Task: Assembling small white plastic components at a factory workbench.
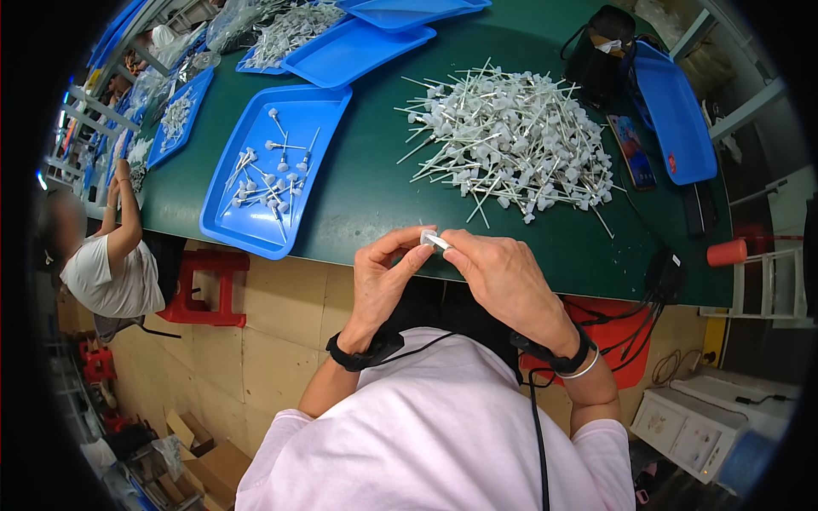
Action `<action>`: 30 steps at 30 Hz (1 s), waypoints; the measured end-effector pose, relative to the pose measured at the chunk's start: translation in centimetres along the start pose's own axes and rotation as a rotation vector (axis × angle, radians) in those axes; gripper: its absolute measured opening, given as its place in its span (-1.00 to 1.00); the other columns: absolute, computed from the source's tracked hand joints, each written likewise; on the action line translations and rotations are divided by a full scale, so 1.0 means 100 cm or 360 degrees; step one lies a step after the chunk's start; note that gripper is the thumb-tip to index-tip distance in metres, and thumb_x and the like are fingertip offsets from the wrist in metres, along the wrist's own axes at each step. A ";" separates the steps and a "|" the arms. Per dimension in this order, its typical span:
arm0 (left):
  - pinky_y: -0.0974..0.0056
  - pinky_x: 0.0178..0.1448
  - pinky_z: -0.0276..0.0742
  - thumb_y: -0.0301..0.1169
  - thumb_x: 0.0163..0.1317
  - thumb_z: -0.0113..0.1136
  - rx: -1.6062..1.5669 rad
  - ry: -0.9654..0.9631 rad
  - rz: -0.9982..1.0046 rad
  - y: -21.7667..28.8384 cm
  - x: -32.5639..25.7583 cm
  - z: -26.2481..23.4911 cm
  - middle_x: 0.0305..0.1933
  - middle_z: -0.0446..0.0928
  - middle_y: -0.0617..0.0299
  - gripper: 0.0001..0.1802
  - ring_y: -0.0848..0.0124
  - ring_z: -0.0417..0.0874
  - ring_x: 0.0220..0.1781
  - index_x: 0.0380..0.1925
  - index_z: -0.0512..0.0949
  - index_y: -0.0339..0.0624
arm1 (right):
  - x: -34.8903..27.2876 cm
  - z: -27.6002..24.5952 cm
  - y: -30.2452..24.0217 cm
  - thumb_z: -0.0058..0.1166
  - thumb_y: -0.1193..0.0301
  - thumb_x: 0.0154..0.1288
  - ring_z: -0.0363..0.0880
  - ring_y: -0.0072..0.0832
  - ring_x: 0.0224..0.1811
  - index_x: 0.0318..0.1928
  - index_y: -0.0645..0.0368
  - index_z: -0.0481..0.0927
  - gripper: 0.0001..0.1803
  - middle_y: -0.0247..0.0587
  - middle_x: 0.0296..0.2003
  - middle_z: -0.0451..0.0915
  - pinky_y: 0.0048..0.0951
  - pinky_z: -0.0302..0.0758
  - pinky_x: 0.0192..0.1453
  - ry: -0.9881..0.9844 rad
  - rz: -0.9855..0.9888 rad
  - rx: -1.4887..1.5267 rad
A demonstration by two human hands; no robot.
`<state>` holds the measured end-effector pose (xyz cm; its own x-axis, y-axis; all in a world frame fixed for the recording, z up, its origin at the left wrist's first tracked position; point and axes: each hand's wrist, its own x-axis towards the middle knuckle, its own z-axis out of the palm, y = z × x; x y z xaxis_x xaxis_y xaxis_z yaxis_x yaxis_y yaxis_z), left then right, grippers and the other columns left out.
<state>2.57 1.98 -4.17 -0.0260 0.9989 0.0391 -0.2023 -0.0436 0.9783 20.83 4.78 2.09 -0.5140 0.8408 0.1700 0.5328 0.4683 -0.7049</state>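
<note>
Both my hands meet at the table's front edge over one small white plastic part with a round head and a thin stem. My left hand pinches its head between thumb and forefinger. With thumb and fingers closed, my right hand grips the stem side. Beyond my hands lies a large heap of similar white parts with thin stems. To the left, a blue tray holds several such parts, some with dark bits near the head.
The green table carries more blue trays at the back. A phone, a black bag and a black adapter with cables lie right. A co-worker sits at far left near a red stool.
</note>
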 end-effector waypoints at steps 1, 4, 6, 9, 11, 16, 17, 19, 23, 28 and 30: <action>0.45 0.00 0.51 -0.54 0.25 0.28 -0.0004 -0.0002 -0.0004 0.000 0.000 0.000 -0.16 0.68 0.21 -0.73 0.54 0.64 -0.16 -0.04 0.64 -0.29 | -0.001 0.000 -0.001 0.03 0.40 0.39 0.57 0.01 -0.47 -0.10 0.20 0.50 -0.83 0.03 -0.53 0.56 -0.07 0.41 -0.46 0.0005 -0.0007 -0.0030; 0.45 0.00 0.51 -0.54 0.25 0.28 0.0003 -0.0007 -0.0001 0.000 0.000 0.000 -0.15 0.68 0.21 -0.73 0.54 0.64 -0.15 -0.04 0.64 -0.29 | -0.001 0.001 -0.002 0.03 0.40 0.38 0.58 0.00 -0.47 -0.09 0.20 0.51 -0.83 0.03 -0.51 0.57 -0.09 0.42 -0.48 0.0035 -0.0031 -0.0102; 0.45 0.01 0.51 -0.54 0.25 0.28 0.0032 -0.0008 0.0018 0.000 0.000 0.001 -0.15 0.68 0.21 -0.73 0.54 0.64 -0.15 -0.03 0.64 -0.29 | -0.002 0.002 -0.002 0.04 0.41 0.38 0.58 -0.01 -0.48 -0.09 0.19 0.51 -0.83 0.03 -0.52 0.57 -0.10 0.42 -0.48 0.0061 -0.0054 -0.0117; 0.45 0.00 0.51 -0.54 0.26 0.27 0.0046 -0.0017 0.0033 0.002 0.000 0.002 -0.15 0.68 0.21 -0.74 0.54 0.64 -0.15 -0.04 0.64 -0.29 | -0.001 0.002 0.001 0.03 0.41 0.38 0.58 -0.01 -0.49 -0.10 0.20 0.52 -0.84 0.04 -0.55 0.56 -0.10 0.42 -0.48 0.0078 -0.0086 -0.0082; 0.45 0.00 0.52 -0.54 0.26 0.27 0.0040 -0.0022 0.0023 0.000 0.000 0.001 -0.14 0.68 0.21 -0.74 0.54 0.64 -0.15 -0.04 0.64 -0.29 | -0.001 0.000 0.004 0.03 0.40 0.39 0.58 -0.01 -0.49 -0.11 0.20 0.53 -0.84 0.05 -0.57 0.55 -0.10 0.42 -0.48 0.0063 -0.0094 -0.0033; 0.47 -0.06 0.50 -0.54 0.26 0.26 0.0044 -0.0032 0.0016 0.000 -0.002 0.001 -0.15 0.68 0.22 -0.76 0.56 0.61 -0.18 -0.06 0.65 -0.28 | 0.003 -0.003 0.011 0.02 0.34 0.40 0.57 0.03 -0.48 -0.15 0.21 0.60 -0.79 0.07 -0.57 0.53 -0.06 0.40 -0.46 -0.0016 -0.0095 0.0054; 0.47 -0.07 0.50 -0.54 0.26 0.26 0.0059 -0.0032 0.0017 0.000 -0.002 0.000 -0.15 0.68 0.23 -0.76 0.57 0.61 -0.20 -0.06 0.65 -0.28 | 0.003 -0.004 0.012 0.02 0.33 0.40 0.56 0.04 -0.47 -0.15 0.21 0.61 -0.78 0.09 -0.57 0.53 -0.06 0.40 -0.46 -0.0019 -0.0096 0.0113; 0.48 -0.09 0.49 -0.54 0.26 0.26 0.0228 -0.0048 0.0097 0.000 -0.003 -0.002 -0.15 0.68 0.24 -0.77 0.57 0.59 -0.22 -0.06 0.65 -0.27 | 0.006 -0.004 0.017 0.02 0.32 0.42 0.54 -0.12 -0.57 -0.15 0.22 0.64 -0.77 0.00 -0.63 0.51 -0.19 0.37 -0.51 -0.0090 -0.0051 0.0351; 0.49 -0.10 0.48 -0.55 0.28 0.23 0.0605 -0.0103 0.0314 0.001 0.001 -0.008 -0.16 0.67 0.25 -0.76 0.57 0.59 -0.22 -0.05 0.65 -0.26 | 0.012 -0.003 0.037 0.00 0.31 0.46 0.36 -0.59 -0.68 -0.14 0.24 0.67 -0.73 -0.34 -0.69 0.42 -0.51 0.26 -0.56 -0.0592 0.0415 0.1115; 0.45 -0.07 0.47 -0.53 0.26 0.25 0.0004 0.0025 -0.0049 0.002 -0.001 0.002 -0.13 0.66 0.17 -0.66 0.52 0.62 -0.14 0.05 0.57 -0.33 | 0.015 -0.002 0.031 0.00 0.30 0.46 0.33 -0.62 -0.65 -0.11 0.23 0.64 -0.74 -0.35 -0.68 0.37 -0.48 0.25 -0.55 -0.0477 0.0425 0.0988; 0.44 -0.08 0.48 -0.53 0.28 0.23 -0.0080 0.0062 -0.0120 0.005 -0.001 0.003 -0.13 0.66 0.16 -0.67 0.51 0.64 -0.14 0.05 0.57 -0.33 | 0.009 -0.008 0.017 0.01 0.32 0.45 0.43 -0.44 -0.66 -0.08 0.21 0.61 -0.76 -0.22 -0.68 0.42 -0.34 0.32 -0.54 -0.0373 0.0370 0.0632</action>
<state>2.73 1.82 -3.63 -0.0467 0.9980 -0.0434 -0.2541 0.0301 0.9667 21.80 6.51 1.59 -0.5736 0.8055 -0.1489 0.3778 0.0988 -0.9206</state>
